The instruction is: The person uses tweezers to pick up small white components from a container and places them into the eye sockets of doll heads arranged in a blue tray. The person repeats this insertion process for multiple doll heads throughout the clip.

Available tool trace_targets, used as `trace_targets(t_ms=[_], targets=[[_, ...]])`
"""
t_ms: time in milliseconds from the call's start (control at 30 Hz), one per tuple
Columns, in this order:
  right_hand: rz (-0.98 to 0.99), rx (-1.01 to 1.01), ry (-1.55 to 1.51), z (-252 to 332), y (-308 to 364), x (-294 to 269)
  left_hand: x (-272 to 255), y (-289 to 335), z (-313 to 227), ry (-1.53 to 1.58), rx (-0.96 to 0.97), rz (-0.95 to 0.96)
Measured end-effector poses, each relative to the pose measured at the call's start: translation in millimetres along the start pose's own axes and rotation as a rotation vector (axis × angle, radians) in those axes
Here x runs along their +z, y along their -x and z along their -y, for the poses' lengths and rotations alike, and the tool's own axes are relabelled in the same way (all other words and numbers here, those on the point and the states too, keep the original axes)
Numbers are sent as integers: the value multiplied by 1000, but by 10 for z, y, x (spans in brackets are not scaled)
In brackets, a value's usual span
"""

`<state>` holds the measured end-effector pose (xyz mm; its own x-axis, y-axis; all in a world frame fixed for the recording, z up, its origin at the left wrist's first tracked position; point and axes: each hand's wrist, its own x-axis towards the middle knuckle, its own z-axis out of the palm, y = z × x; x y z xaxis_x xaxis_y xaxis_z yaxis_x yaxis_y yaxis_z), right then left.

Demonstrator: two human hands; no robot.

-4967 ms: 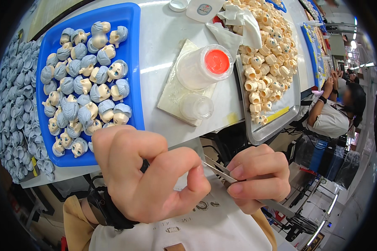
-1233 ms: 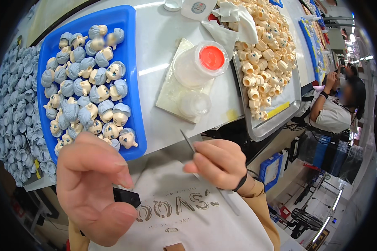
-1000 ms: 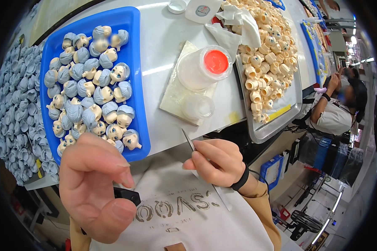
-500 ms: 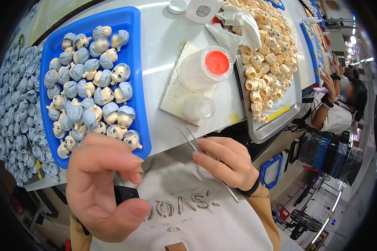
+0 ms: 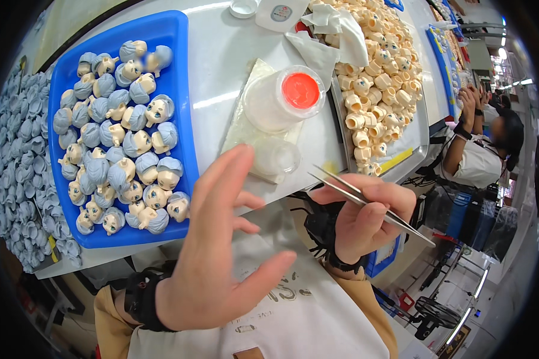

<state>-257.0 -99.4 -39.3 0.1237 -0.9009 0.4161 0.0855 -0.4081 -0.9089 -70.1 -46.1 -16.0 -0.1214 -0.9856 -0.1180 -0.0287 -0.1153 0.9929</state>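
My left hand [image 5: 212, 257] is raised over my apron, just beyond the near right corner of the blue tray. Its fingers are stretched out and the thumb stands apart; nothing shows in it. Pinched in my right hand [image 5: 374, 212] is a pair of metal tweezers [image 5: 408, 227], their two tips apart and pointing up and left. The blue tray [image 5: 188, 119] holds many small doll heads [image 5: 142, 142] with blue-grey hair and painted faces. Beyond my hands stand a translucent tub [image 5: 266, 105] with a red centre and a smaller clear cup [image 5: 276, 157], both on a pale slab [image 5: 236, 128].
Loose blue-grey hair pieces [image 5: 21, 167] are heaped at the far left. A metal tray [image 5: 422, 140] on the right carries a pile of flesh-coloured head parts [image 5: 377, 78] with white cloths [image 5: 341, 30] beside it. A co-worker [image 5: 476, 152] sits further right.
My left hand has uncurled and shifted right and upward. My right hand has moved right and turned, lifting the tweezers. The view has swung slightly.
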Motion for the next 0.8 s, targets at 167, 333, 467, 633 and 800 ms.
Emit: trace_targets(t_ms=[167,333,467,633,800], targets=[[-2,216,-208,61,-55,-35,172,-75,107,74,6,-98],[63,125,-48,-56,-35,-100,236,-132,212,-26,95,-152],[70,35,-74,-146,-3,-28,203,-180,217,-101,92,-137],[96,76,-67,-133,-66,-57,193,-219,199,-118,79,-118],[164,55,-85,-156,-160,-68,189,-253,198,-133,89,-119]])
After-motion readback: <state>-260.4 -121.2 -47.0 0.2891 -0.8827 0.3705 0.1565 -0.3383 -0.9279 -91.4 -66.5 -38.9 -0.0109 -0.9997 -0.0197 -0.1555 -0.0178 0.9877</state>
